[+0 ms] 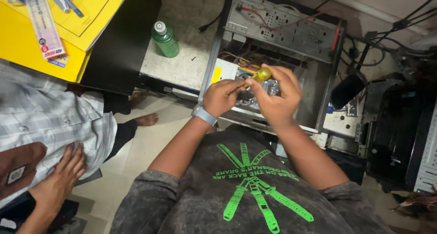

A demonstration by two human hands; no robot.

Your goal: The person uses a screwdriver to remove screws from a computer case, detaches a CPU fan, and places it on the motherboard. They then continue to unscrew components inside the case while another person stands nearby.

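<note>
Yellow-handled screwdriver gripped above case rim.

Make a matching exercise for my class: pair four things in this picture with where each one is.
Things:
1. green plastic bottle
2. yellow translucent screwdriver handle
3. grey wristband
4. white plastic ruler

Places:
A. on the yellow paper
B. on the left hand's wrist
C. on the grey surface beside the open metal computer case
D. between both hands, over the case

Pairs: 1-C, 2-D, 3-B, 4-A
</note>
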